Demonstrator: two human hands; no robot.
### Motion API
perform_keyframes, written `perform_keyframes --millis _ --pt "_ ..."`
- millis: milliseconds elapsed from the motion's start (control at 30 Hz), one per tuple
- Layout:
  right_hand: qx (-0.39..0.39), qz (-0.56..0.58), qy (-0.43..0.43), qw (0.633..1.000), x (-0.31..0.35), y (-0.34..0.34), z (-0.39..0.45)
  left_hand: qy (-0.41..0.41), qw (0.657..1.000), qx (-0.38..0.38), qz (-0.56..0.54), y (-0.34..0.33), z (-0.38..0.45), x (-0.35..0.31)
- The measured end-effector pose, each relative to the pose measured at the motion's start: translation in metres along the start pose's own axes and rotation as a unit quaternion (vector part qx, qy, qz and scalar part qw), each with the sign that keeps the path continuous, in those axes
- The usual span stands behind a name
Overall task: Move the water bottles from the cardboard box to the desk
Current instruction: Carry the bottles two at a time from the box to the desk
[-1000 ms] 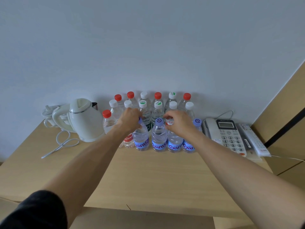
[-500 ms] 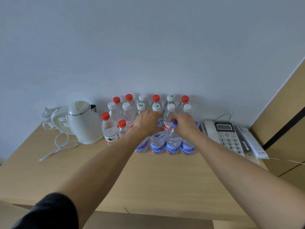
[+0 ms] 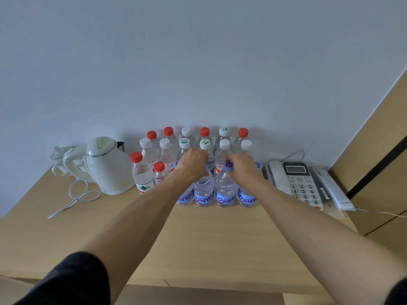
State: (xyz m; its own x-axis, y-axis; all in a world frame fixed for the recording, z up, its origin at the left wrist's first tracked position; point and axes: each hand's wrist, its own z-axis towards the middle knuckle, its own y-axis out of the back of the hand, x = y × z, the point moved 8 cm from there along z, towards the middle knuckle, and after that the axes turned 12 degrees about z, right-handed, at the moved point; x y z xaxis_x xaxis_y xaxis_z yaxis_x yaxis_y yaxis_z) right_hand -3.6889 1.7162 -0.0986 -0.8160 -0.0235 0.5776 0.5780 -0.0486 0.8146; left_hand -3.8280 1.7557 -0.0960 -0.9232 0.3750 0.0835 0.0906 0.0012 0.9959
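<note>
Kettle (image 3: 105, 166): our landmark on the surface (image 3: 198, 238).
Bottles (image 3: 187, 146): many upright right of it.
Left hand (image 3: 192, 165): fingers gripped a blue-labelled neck.
Right hand (image 3: 242, 170): likewise.
Box: unseen; we judged most done.

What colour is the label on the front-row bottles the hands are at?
Purple-blue with white lettering, on the front-row bottles; clearest in the head view.

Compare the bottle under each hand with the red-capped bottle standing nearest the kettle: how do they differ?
The two blue-label bottles have purple caps and blue wrap labels; the red-capped bottle has a red cap and a white label with green and red. The left hand and right hand each grip a blue-label bottle at the neck; the red-capped bottle stands untouched. All are clear, upright and on the desk.
</note>
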Motion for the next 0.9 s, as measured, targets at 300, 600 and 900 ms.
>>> perform_keyframes --millis 300,600,900 --pt "-0.002 0.03 0.007 1.0 0.004 -0.001 -0.001 0.016 0.999 -0.015 -0.044 0.0 -0.003 0.006" --pt "0.002 0.026 0.019 0.999 -0.001 0.024 -0.004 0.015 0.997 -0.027 -0.066 0.004 -0.01 0.008" --pt "0.015 -0.023 -0.095 0.995 -0.055 0.049 -0.018 0.037 0.985 -0.145 -0.09 0.035 -0.029 0.024"
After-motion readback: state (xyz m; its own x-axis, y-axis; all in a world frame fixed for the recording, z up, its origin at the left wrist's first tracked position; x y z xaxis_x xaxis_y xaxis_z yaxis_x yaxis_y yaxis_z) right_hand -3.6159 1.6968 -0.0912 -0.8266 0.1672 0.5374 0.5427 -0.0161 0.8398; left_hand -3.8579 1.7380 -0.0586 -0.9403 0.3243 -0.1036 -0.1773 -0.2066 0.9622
